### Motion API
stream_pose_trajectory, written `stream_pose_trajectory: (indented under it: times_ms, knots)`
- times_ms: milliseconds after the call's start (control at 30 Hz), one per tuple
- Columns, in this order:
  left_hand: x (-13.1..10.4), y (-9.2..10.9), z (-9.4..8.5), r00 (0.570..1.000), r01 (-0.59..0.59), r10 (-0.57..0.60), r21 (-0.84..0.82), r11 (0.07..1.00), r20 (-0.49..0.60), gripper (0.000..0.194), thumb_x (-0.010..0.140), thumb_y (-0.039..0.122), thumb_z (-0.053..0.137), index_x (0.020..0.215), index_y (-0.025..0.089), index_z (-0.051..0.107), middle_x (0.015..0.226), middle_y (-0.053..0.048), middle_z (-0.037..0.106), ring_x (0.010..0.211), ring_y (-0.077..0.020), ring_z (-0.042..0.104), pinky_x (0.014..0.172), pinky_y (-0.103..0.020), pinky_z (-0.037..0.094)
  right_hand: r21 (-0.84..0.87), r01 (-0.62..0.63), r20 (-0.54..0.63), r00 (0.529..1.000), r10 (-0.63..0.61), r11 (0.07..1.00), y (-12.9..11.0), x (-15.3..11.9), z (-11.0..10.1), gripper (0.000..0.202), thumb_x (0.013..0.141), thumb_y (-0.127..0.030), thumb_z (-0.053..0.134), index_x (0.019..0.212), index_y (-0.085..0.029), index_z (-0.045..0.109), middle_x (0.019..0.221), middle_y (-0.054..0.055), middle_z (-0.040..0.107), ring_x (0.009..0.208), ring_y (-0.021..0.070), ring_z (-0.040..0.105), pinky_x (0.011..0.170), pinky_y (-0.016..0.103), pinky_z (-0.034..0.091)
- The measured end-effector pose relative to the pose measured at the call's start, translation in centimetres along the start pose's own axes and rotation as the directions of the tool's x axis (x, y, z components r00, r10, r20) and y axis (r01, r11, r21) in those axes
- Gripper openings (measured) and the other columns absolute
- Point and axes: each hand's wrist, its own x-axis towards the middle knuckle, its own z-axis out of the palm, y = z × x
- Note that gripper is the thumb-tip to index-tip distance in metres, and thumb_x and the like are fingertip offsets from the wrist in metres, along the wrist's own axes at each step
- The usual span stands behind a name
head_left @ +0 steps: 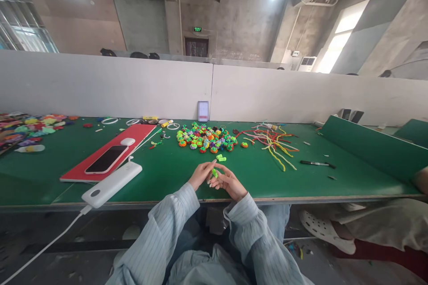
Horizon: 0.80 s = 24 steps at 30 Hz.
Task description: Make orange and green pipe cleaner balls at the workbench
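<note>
Fingers [214, 164] partly hide small green piece [214, 173]; its shape unclear.

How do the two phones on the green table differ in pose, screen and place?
The flat phone lies on a red folder; the upright phone stands by the white partition. The flat phone's screen is dark; the upright phone's is lit. Both are oblong.

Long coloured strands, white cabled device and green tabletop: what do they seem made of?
The strands: probably fuzzy wire, matt, from their soft edges and loose bends. The device: likely hard plastic, smooth, from its rounded white shell. The tabletop: slightly glossy, perhaps vinyl or paint, given its faint sheen.
</note>
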Motion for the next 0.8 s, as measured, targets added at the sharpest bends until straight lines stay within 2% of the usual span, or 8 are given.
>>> stream_pose_trajectory:
  times_ms: [567,800]
  knots:
    - [-0.17,0.28,0.02,1.0,0.009,-0.009,-0.001,1.0,-0.008,0.047,0.075,0.057,0.049,0.076,0.012,0.063,0.037,0.008,0.036,0.032,-0.0058,0.033,0.036,-0.02,0.024,-0.002,0.02,-0.011,1.0,-0.02,1.0,0.06,-0.01,0.02,0.052,0.071,-0.035,0.068,0.116,-0.017,0.049,0.073,0.005,0.069,0.064,0.0144,0.065,0.055,0.021,0.044]
    - [-0.05,0.36,0.08,0.998,0.048,-0.046,-0.043,0.998,0.036,0.047,0.076,0.058,0.048,0.073,0.013,0.059,0.039,0.005,0.045,0.034,-0.0075,0.041,0.037,-0.02,0.026,0.062,0.036,0.007,0.999,-0.036,0.997,0.01,-0.09,0.06,0.053,0.069,-0.031,0.069,0.116,-0.017,0.05,0.071,0.003,0.066,0.06,0.0116,0.061,0.055,0.021,0.045]
